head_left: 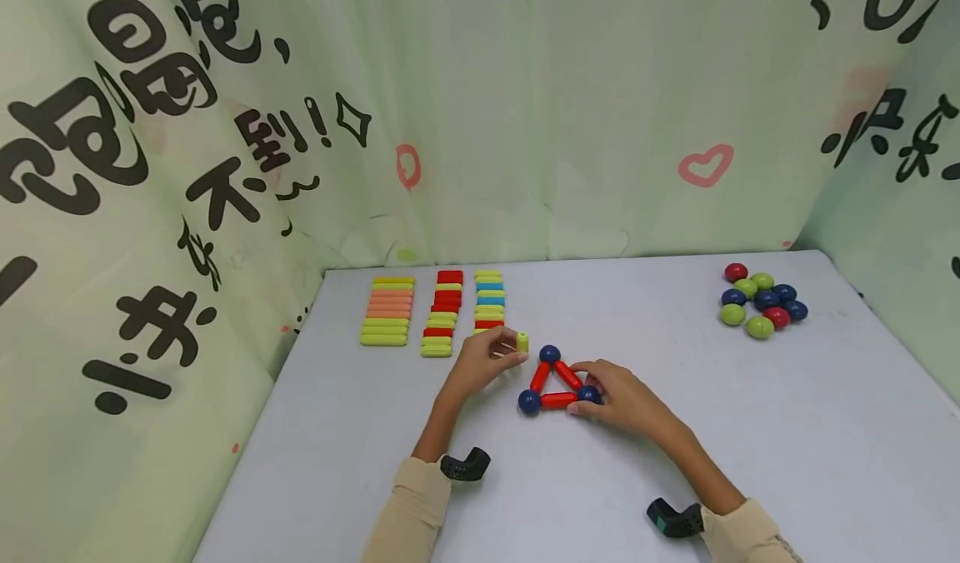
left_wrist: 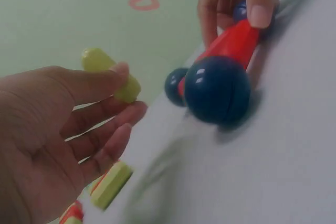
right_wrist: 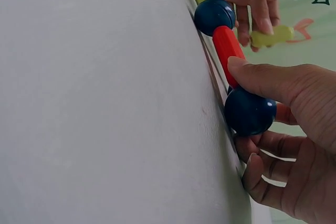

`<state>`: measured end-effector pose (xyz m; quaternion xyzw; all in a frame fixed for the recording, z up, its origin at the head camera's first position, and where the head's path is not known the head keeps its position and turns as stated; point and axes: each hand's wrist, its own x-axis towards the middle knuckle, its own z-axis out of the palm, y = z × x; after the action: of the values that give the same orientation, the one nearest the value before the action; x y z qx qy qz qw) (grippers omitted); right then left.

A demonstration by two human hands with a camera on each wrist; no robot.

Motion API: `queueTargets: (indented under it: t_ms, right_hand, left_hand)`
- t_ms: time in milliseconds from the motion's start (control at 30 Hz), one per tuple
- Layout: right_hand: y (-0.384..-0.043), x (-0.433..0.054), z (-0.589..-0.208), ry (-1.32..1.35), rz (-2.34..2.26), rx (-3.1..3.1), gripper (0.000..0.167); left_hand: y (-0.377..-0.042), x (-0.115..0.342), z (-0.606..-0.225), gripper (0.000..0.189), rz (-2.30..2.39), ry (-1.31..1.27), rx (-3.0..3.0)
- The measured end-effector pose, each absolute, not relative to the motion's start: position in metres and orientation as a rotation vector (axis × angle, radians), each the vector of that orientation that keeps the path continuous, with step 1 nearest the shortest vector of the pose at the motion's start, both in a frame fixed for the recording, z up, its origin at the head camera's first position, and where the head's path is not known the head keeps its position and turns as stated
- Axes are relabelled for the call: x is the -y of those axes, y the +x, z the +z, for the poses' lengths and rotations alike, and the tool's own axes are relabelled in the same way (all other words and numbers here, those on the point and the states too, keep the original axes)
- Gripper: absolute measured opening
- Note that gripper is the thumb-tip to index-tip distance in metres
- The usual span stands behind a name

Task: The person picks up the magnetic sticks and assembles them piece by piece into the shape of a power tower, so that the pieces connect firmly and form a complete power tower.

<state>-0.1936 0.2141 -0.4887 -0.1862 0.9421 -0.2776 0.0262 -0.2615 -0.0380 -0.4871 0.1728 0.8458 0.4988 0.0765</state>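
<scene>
My left hand [head_left: 483,363] pinches a short yellow-green rod [head_left: 522,342] between thumb and fingers, raised off the table. In the left wrist view the rod [left_wrist: 111,73] tilts, its other fingers loosely bent below. Just to the right, a flat triangle of red rods [head_left: 558,401] and blue balls [head_left: 529,402] lies on the white table, one ball at each corner. My right hand [head_left: 618,401] grips its right corner, with the thumb on a red rod [right_wrist: 227,51] beside the blue ball [right_wrist: 250,111] in the right wrist view. The yellow-green rod and the triangle are apart.
Three columns of rods lie at the back left: yellow, green and orange [head_left: 387,311], red and green [head_left: 442,313], and a mixed one with blue [head_left: 490,296]. Loose red, green and blue balls [head_left: 767,301] cluster at the back right. A printed curtain [head_left: 570,130] borders the table.
</scene>
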Motion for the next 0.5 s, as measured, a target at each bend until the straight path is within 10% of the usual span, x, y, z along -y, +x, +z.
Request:
queueTargets:
  t_ms: [500]
  right_hand:
    - [-0.192, -0.214, -0.489, -0.553, -0.879, -2.927, 0.059]
  left_hand:
    - [-0.274, -0.011, -0.48, 0.026, 1.35, 0.609, -2.608]
